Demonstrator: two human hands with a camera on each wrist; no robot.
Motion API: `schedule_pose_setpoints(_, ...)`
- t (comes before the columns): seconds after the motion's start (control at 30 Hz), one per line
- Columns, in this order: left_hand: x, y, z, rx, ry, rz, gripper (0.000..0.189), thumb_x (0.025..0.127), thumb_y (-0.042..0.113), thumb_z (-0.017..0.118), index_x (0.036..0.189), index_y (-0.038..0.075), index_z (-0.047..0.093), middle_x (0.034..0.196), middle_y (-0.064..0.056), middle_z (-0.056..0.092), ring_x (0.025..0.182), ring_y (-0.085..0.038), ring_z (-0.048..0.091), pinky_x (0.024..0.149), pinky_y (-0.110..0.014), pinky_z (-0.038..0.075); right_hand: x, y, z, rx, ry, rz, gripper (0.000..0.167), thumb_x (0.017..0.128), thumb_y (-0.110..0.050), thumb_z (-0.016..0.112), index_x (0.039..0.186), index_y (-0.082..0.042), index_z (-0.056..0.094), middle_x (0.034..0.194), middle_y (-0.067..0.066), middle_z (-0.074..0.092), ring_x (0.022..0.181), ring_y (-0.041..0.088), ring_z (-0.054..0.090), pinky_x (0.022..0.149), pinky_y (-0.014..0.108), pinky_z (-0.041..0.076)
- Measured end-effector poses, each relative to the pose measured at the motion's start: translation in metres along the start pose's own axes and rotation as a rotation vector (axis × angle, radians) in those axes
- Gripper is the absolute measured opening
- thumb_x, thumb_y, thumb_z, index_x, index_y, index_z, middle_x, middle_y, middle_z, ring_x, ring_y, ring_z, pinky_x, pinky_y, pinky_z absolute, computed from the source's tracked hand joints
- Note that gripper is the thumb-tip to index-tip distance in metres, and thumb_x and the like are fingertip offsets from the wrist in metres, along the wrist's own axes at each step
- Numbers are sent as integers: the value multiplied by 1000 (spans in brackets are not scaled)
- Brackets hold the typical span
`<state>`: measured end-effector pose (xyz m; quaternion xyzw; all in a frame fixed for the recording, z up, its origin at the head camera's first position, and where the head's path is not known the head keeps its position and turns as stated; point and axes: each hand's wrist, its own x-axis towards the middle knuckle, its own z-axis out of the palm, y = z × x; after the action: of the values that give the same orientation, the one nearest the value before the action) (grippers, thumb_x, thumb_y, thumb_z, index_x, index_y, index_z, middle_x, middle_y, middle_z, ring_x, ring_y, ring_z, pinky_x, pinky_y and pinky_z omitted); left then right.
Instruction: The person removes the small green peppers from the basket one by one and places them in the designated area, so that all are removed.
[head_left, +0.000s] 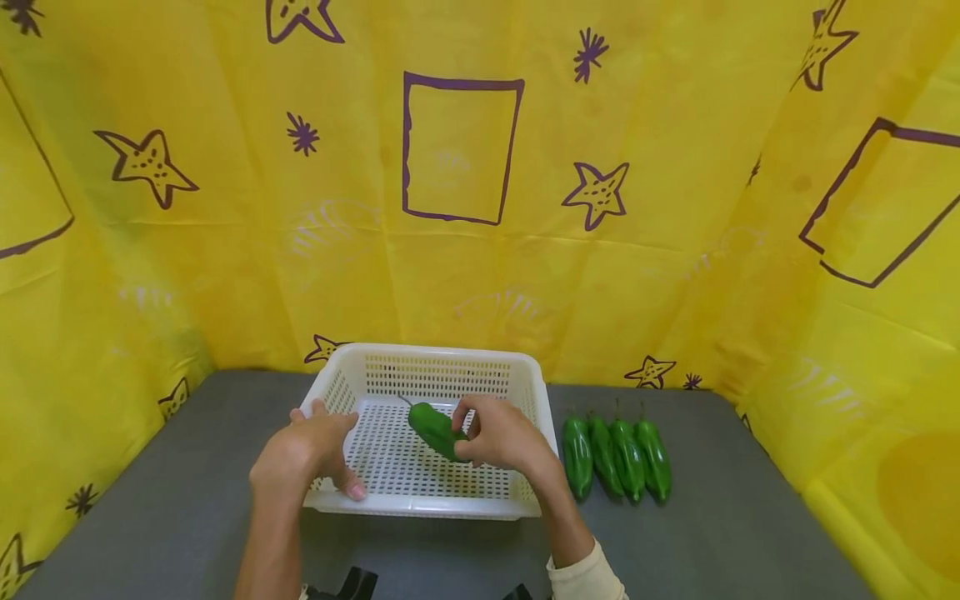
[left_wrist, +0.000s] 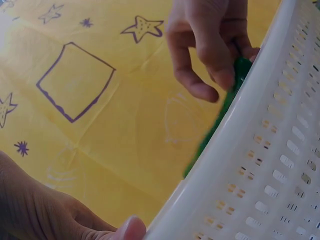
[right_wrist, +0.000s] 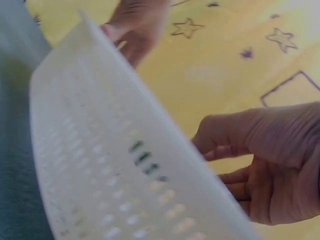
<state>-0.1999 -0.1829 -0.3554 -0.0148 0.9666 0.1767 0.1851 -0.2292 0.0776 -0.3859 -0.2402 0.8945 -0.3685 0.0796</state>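
Note:
Over the inside of a white perforated plastic basket [head_left: 442, 350], a long green pepper [head_left: 431, 427] lies aslant with its thin stem toward the far left. My right hand [head_left: 497, 433] pinches the pepper's near end between thumb and fingers. At the basket's left side is my left hand [head_left: 307, 454], fingers spread over the rim and thumb stretched toward the near left corner. The left wrist view shows the pepper [left_wrist: 242, 70] partly hidden behind the basket wall [left_wrist: 280, 150]. In the right wrist view, only green patches of it show through the holes.
Several more green peppers [head_left: 617, 458] lie side by side on the grey table [head_left: 735, 500], right of the basket. A yellow cloth [head_left: 465, 275] with purple stars and squares hangs behind the table and along both sides.

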Motion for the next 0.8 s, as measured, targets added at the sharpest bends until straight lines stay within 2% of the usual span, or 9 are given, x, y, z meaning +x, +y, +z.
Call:
schedule_pose_setpoints(0.23,0,0,0,12,2,3,123,58,33,99,160,2,37,161,-51,3,146,-75,5,109,-83,31,-11,1,-22,99,-1,-26,24,86,-3,69,109,-5,66,79,9,69,57,13,67,61,30,55)
schedule_pose_setpoints(0.4,-2,-1,1,3,0,-1,123,59,33,99,160,3,36,161,-50,1,146,-76,4,108,-83,32,-17,4,-33,149,45,-19,30,87,-4,70,116,-5,65,84,11,68,57,15,67,61,34,58)
schedule_pose_setpoints(0.57,-2,-2,1,-2,2,-3,123,59,32,99,160,4,36,161,-50,0,146,-75,4,108,-83,32,-24,9,-45,152,82,0,36,87,-6,70,122,-7,64,86,12,67,58,17,68,64,38,59)
schedule_pose_setpoints(0.7,-3,-1,1,-15,3,-18,123,59,32,99,161,5,36,163,-48,-1,146,-74,3,107,-82,34,-30,12,-54,173,103,20,38,87,-4,70,125,-6,63,88,14,65,60,23,69,67,45,61)
schedule_pose_setpoints(0.8,-3,-1,1,-29,-1,-30,124,59,31,99,161,5,35,163,-47,-3,147,-74,1,107,-82,34,-34,15,-60,170,130,37,39,87,-3,70,125,-6,62,86,14,65,62,31,70,65,43,60)
